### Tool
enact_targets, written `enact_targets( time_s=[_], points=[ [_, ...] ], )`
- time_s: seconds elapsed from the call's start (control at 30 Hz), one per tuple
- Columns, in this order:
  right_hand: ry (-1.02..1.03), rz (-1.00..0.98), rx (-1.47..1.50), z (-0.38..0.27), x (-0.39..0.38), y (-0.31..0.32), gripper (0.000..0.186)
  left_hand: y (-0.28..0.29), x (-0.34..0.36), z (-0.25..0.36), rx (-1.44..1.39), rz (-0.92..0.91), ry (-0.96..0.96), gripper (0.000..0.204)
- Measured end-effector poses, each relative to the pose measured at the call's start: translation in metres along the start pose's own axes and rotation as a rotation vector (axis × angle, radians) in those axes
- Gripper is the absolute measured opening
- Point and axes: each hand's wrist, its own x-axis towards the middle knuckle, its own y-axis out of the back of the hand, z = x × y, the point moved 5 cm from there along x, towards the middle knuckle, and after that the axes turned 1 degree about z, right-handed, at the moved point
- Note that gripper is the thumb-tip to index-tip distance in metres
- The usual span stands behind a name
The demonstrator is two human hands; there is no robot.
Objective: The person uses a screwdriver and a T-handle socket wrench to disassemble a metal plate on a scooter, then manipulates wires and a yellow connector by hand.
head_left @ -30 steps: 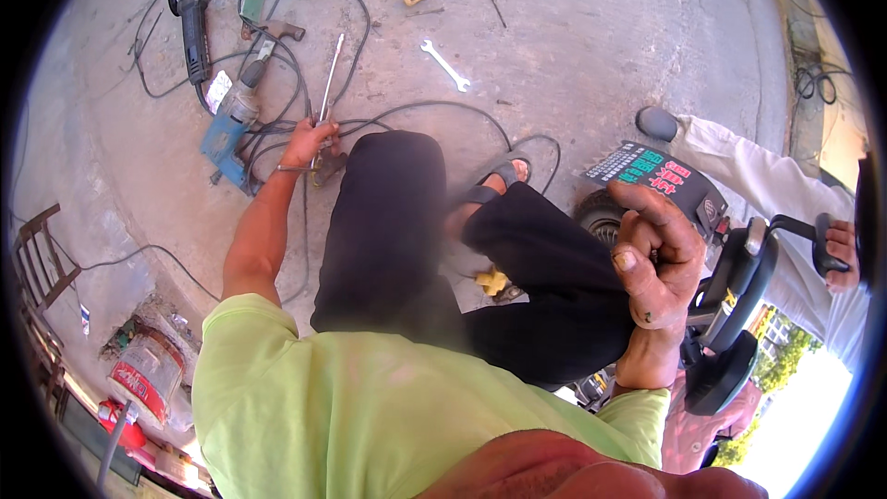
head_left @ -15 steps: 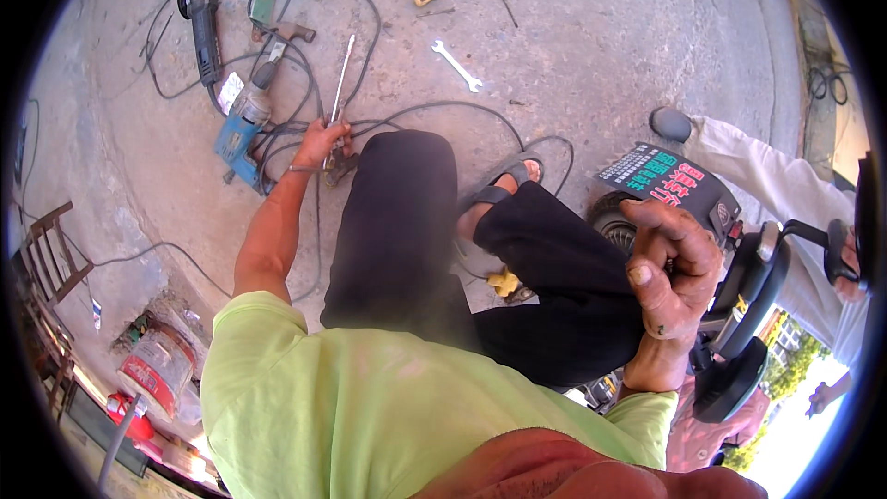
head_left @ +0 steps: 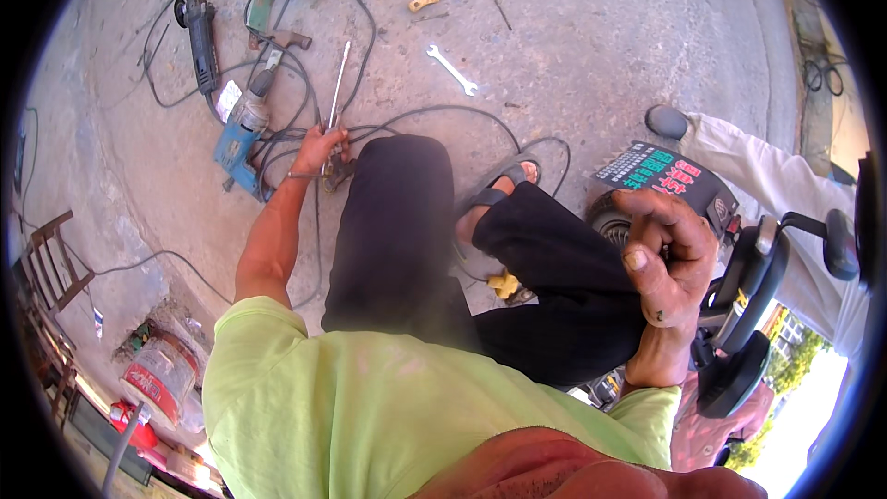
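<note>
My left hand (head_left: 321, 146) reaches down to the concrete beside my left knee. Its fingers are closed round the lower end of a long thin metal rod (head_left: 340, 81), which points away from me. Small dark metal parts (head_left: 340, 171) lie under and beside the fingers. Just left of this hand lies a blue power drill (head_left: 242, 143), among looped black cables. My right hand (head_left: 679, 259) is raised above my right knee. Its fingers are bent, the thumb stands apart from the forefinger, and nothing shows in it.
A black angle grinder (head_left: 200, 46), a hammer (head_left: 292, 40), an open-ended wrench (head_left: 452, 70) and a wooden-handled tool (head_left: 426, 1) lie farther off. At right stand a scooter (head_left: 665, 176) and a person's pale trouser leg (head_left: 767, 152). A bucket (head_left: 159, 379) stands lower left.
The other person's hand at the scooter's handlebar has gone from sight, as has a second hand at lower right. My own hands have hardly moved; the view has shifted slightly.
</note>
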Motion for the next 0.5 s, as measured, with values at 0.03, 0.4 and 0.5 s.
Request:
enact_targets(
  time_s=[0.03, 0.4, 0.5],
  points=[
    [-0.009, 0.0, 0.01, 0.0, 0.0, 0.0, 0.044, 0.0, 0.0, 0.001, 0.009, -0.002, -0.004, 0.011],
    [-0.04, 0.065, 0.105, -0.01, -0.001, 0.003, 0.042, -0.003, -0.001, 0.012, 0.126, -0.047, 0.018, 0.011],
    [-0.01, 0.088, 0.099, -0.014, -0.002, 0.006, 0.042, -0.026, -0.019, 0.035, 0.093, -0.073, 0.055, 0.011]
  ],
)
